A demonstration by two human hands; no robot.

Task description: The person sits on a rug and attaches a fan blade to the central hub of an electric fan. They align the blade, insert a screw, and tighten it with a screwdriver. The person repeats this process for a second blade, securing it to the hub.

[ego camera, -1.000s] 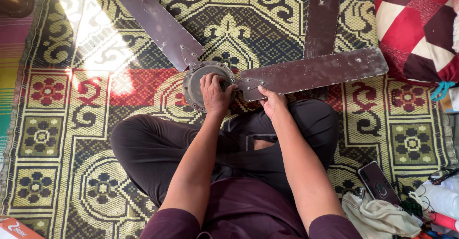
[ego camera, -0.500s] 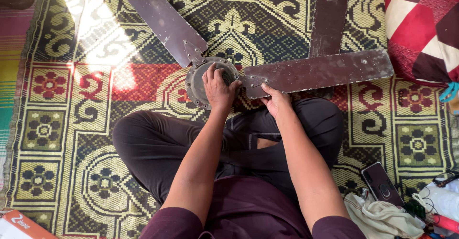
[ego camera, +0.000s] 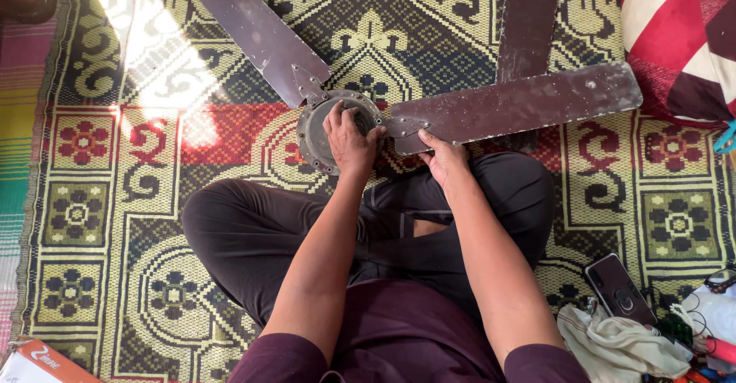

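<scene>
My left hand [ego camera: 349,141] lies on the round grey metal hub [ego camera: 318,134] of a brown ceiling fan, fingers curled loosely over its centre, palm pressing down. The hub rests on the patterned yellow-green woven mat [ego camera: 100,222] just in front of my crossed legs. My right hand [ego camera: 443,157] grips the near edge of the dusty brown metal blade [ego camera: 521,105] that runs off to the right, fingers tucked under it, thumb on top, close to its bracket at the hub. A second brown blade [ego camera: 257,34] stretches up to the left, and a third brown blade [ego camera: 527,23] lies behind the right one, pointing up.

At the bottom left corner sits an orange and white cardboard box [ego camera: 34,361] with lettering on it, only its corner showing. At lower right lie a dark phone [ego camera: 619,289] in a case with a ring holder and a crumpled cream cloth [ego camera: 621,345] beside it. A red, maroon and white patchwork cushion [ego camera: 682,34] fills the top right.
</scene>
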